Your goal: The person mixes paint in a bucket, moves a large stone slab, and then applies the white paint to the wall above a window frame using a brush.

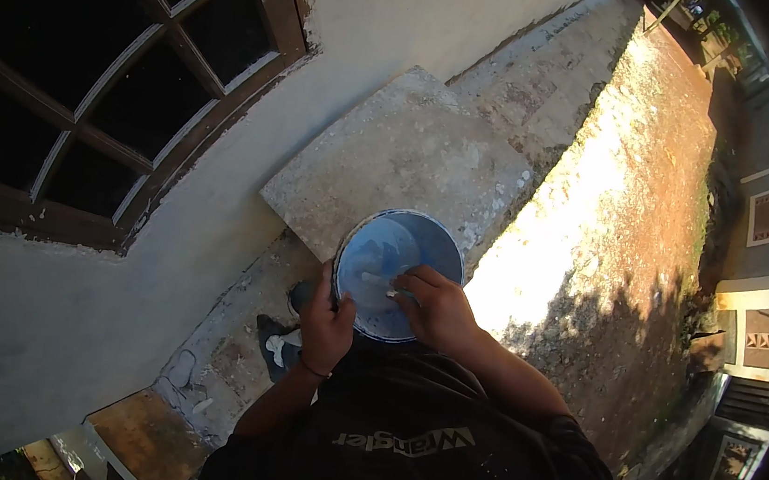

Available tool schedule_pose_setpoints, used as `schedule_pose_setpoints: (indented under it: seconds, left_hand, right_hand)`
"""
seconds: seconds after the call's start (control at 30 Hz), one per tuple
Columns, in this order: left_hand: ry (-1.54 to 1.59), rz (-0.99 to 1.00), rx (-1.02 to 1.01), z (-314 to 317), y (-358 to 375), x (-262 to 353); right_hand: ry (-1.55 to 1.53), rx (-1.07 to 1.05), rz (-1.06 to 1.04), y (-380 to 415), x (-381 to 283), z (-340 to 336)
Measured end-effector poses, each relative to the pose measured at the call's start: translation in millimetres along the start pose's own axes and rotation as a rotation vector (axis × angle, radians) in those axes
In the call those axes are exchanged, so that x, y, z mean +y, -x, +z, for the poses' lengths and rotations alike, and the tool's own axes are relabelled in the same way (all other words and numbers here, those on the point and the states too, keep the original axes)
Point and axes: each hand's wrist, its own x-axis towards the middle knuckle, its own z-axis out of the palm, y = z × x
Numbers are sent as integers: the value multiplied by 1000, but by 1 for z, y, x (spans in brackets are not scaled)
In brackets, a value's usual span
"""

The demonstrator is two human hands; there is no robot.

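Observation:
A round bucket (441, 242), bluish inside with whitish smears, is close against the front of my body. My left hand (328, 330) grips its left rim, thumb to the inside and fingers around the outer wall. Over the right side of the opening, my right hand (444, 314) reaches in with its fingers pinched together. A small white piece (392, 293) shows at those fingertips; its kind is too small to make out. The bottom of the bucket is partly covered by the right hand.
A pale wall (211, 194) with a brown-framed window (152, 89) rises on the left. Beyond the bucket lies a concrete slab (385, 146). Sunlit bare ground (637, 201) runs along the right, with buildings past it. A dark shoe (274, 346) shows below my left hand.

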Motion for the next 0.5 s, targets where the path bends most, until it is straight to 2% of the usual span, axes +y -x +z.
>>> schedule_pose_setpoints:
  seconds: [0.07,0.13,0.23,0.3,0.37,0.5]
  left_hand:
    - [-46,-5,-4,-5,5,-3]
    - [-90,-15,2,-9,11,-6]
    - [-77,63,96,-16,17,-10]
    - [-127,64,103,-22,22,-11]
    - [-81,75,129,-24,25,-14]
    - [-58,75,139,-31,32,-25]
  right_hand:
    - [-21,-4,0,-5,-1,6]
    - [-87,124,-66,-13,-1,10]
    - [-23,160,-79,-20,-3,10]
    - [-4,151,-87,-17,-4,10]
    - [139,72,-68,-11,-10,9]
    - [174,-8,-27,6,-26,14]
